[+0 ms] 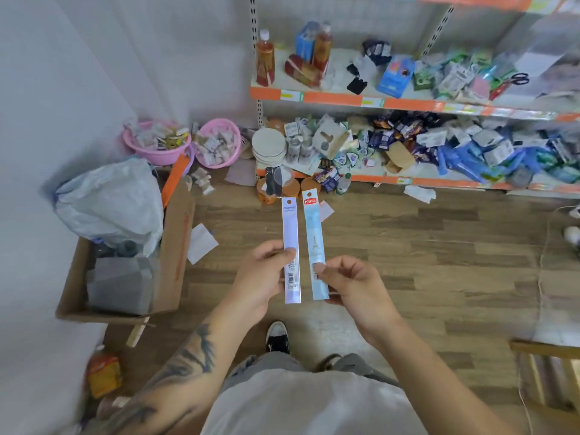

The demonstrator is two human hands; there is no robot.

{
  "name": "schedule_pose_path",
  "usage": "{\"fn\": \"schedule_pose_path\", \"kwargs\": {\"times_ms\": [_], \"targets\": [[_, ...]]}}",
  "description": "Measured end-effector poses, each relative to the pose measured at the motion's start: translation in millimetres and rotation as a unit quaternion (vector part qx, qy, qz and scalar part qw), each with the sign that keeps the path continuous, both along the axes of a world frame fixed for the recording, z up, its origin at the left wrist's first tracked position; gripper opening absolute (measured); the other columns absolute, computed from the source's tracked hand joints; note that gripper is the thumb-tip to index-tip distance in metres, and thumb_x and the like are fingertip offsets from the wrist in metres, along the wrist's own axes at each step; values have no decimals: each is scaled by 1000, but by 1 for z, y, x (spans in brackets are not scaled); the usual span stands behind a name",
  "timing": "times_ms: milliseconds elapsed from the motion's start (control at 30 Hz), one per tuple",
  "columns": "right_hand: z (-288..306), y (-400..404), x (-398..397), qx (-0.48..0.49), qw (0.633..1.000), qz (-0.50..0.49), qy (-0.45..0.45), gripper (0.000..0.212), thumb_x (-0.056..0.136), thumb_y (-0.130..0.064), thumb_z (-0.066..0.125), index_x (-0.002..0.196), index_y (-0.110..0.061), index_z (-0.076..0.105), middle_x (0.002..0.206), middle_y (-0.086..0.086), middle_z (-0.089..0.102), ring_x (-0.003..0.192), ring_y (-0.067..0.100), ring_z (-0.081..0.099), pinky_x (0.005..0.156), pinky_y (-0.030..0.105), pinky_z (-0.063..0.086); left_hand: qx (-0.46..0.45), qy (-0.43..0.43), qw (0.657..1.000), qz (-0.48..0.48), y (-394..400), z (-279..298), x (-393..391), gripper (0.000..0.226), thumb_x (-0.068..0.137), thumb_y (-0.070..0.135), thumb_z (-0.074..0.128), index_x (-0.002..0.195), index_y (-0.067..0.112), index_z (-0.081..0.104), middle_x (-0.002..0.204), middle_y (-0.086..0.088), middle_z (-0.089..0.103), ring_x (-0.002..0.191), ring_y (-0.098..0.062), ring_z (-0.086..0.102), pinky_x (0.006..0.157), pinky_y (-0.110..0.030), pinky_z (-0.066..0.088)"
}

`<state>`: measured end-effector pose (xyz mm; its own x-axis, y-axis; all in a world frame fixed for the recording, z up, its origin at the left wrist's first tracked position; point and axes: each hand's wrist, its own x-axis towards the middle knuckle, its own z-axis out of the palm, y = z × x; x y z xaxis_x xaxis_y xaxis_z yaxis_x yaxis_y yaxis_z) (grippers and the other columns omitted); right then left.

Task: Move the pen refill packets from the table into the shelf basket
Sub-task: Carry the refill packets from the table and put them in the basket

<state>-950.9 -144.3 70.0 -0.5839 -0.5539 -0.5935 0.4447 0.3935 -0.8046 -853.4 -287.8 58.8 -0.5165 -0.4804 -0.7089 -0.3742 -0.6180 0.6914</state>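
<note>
My left hand pinches the lower part of a long white pen refill packet, held upright in front of me. Beside it, my right hand grips the bottom of a pale blue pen refill packet with a red label at its top. The two packets stand side by side, almost parallel, above the wooden floor. Two pink baskets full of small packets sit on the floor at the left end of the shelving. No table is clearly in view.
An orange-edged shelf unit crowded with bottles, boxes and packets fills the upper right. A cardboard box with a plastic bag and grey blocks lies at left. My shoe is below the hands. A wooden piece shows at lower right.
</note>
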Motion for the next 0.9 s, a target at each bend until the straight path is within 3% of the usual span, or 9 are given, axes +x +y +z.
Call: {"fn": "schedule_pose_path", "kwargs": {"times_ms": [233, 333, 433, 533, 633, 767, 900], "targets": [[-2, -19, -50, 0, 999, -49, 6, 12, 95, -17, 75, 94, -6, 68, 95, 22, 76, 73, 21, 64, 71, 33, 51, 67, 19, 998, -1, -21, -2, -64, 15, 101, 10, 64, 114, 9, 70, 109, -15, 77, 96, -35, 74, 94, -51, 60], [3, -28, -83, -24, 998, -57, 29, 11, 95, -16, 75, 99, -8, 68, 93, 17, 77, 77, 23, 67, 72, 34, 53, 82, 44, 996, 10, -31, 10, -98, 9, 101, 10, 64, 108, 9, 69, 85, -10, 74, 72, -27, 69, 76, -46, 59], [16, -42, -124, -67, 991, -83, 79, 13, 95, -9, 73, 106, -8, 68, 85, 17, 77, 70, 19, 67, 65, 28, 54, 36, 60, 997, 14, -45, 24, -140, 7, 102, 10, 63, 103, 12, 70, 76, -5, 68, 66, -26, 64, 63, -42, 58], [26, -61, -173, -115, 982, -82, 127, 16, 95, -8, 74, 109, -13, 67, 87, 34, 69, 69, 33, 61, 69, 43, 54, -26, 81, 996, 14, -60, 43, -186, 11, 104, 14, 60, 109, 13, 70, 84, -8, 70, 69, -25, 64, 58, -38, 55], [46, -79, -230, -160, 970, -78, 168, 21, 95, -10, 75, 111, -17, 65, 85, 40, 63, 71, 52, 59, 77, 60, 54, -75, 122, 990, 9, -73, 72, -243, 15, 107, 18, 56, 115, 9, 64, 88, -16, 68, 61, -27, 60, 51, -33, 50], [91, -97, -302, -220, 951, -58, 210, 21, 95, -10, 74, 105, -27, 67, 77, 39, 57, 65, 35, 52, 67, 52, 48, -129, 162, 978, 19, -83, 112, -319, 19, 106, 21, 57, 118, 6, 61, 82, -16, 63, 53, -26, 53, 43, -28, 42], [136, -110, -370, -264, 929, -38, 255, 20, 97, -9, 71, 111, -19, 62, 63, 20, 58, 61, 25, 51, 64, 41, 48, -160, 212, 964, 32, -94, 148, -386, 20, 102, 22, 64, 115, 7, 65, 78, -14, 61, 52, -25, 50, 45, -28, 39]]}}
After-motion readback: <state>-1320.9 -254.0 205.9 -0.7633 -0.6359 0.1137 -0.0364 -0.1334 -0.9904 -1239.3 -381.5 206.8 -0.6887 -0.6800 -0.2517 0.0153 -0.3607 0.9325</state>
